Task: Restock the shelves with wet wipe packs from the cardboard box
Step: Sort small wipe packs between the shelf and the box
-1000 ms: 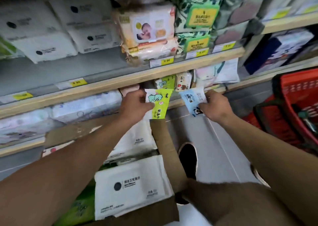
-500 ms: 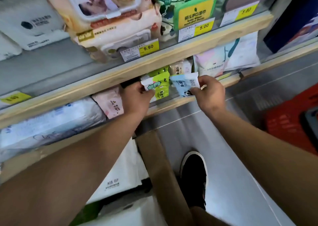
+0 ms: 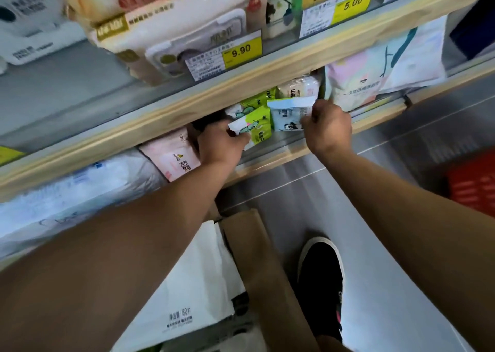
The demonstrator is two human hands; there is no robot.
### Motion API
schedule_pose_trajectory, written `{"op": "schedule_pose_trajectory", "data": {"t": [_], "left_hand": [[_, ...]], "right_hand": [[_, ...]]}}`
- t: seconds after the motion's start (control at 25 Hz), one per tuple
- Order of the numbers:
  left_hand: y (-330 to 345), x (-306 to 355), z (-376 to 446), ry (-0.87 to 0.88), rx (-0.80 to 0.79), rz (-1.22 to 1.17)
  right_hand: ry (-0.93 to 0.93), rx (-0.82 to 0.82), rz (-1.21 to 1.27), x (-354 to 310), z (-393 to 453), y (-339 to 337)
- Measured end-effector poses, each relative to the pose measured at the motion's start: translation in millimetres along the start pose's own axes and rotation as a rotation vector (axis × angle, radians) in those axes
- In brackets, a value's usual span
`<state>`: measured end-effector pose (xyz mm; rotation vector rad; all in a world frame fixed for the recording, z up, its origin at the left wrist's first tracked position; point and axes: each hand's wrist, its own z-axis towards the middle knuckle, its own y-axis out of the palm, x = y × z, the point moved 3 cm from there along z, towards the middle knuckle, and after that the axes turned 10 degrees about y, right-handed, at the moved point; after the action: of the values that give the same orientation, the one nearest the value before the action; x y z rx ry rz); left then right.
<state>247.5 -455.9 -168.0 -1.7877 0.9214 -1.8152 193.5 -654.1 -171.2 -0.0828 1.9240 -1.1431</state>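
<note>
Two small packs going in side by side: left hand point(image 3: 222, 142) pinching green pack point(image 3: 255, 126), right hand point(image 3: 325, 128) gripping blue pack point(image 3: 288, 116), both upright at lower shelf point(image 3: 267, 161) lip, slots lying straight behind.

1. Pale wooden shelf edge point(image 3: 214, 98): matt, visible grain.
2. Small green plastic-film wipe pack point(image 3: 258, 126): glossy, crinkled.
3. Brown cardboard box flap point(image 3: 257, 258): matt paper.
4. Grey floor point(image 3: 375, 164): smooth, slightly shiny.
</note>
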Motion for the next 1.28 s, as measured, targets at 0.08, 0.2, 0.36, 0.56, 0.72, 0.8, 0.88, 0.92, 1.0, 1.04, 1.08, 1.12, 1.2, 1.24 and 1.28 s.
{"op": "schedule_pose_trajectory", "data": {"t": [0.08,0.2,0.36,0.56,0.72,0.8,0.88,0.92,1.0,1.04,1.08,1.12,1.2,1.24,1.28], "left_hand": [[0,1,2,0.017,0.015,0.010],[-3,3,0,0.008,0.089,-0.026],[-5,6,-2,0.008,0.141,-0.053],[-2,4,0,-0.013,0.152,-0.094],[1,0,0,-0.051,0.113,-0.176],[2,-1,0,-0.080,0.115,-0.240],[2,-3,1,-0.104,0.120,-0.297],[1,-3,2,-0.114,0.113,-0.319],[2,-4,1,-0.126,0.096,-0.377],[3,-3,-1,-0.126,0.083,-0.399],[4,-3,-2,-0.129,0.064,-0.403],[4,-3,-4,-0.130,0.046,-0.398],[-1,0,-8,-0.141,0.020,-0.356],[-5,3,-11,-0.130,-0.016,-0.291],[-10,7,-14,-0.093,-0.083,-0.186]], "right_hand": [[0.025,0.004,0.004,2,1,1],[-0.021,0.073,0.108,3,-1,-3],[-0.085,0.054,0.220,4,-5,-2],[-0.123,-0.035,0.377,4,-17,4],[-0.200,-0.030,0.206,-1,-17,3],[-0.203,-0.107,0.099,-5,-17,5],[-0.204,-0.164,0.047,-7,-20,5],[-0.210,-0.180,0.037,-6,-21,5],[-0.223,-0.190,0.029,-4,-22,4],[-0.233,-0.195,0.020,-3,-23,4],[-0.244,-0.200,0.009,-2,-24,3],[-0.255,-0.206,-0.005,-2,-25,3],[-0.271,-0.210,-0.055,-3,-28,2],[-0.279,-0.217,-0.099,-5,-30,0],[-0.296,-0.230,-0.157,-8,-33,-2]]}}
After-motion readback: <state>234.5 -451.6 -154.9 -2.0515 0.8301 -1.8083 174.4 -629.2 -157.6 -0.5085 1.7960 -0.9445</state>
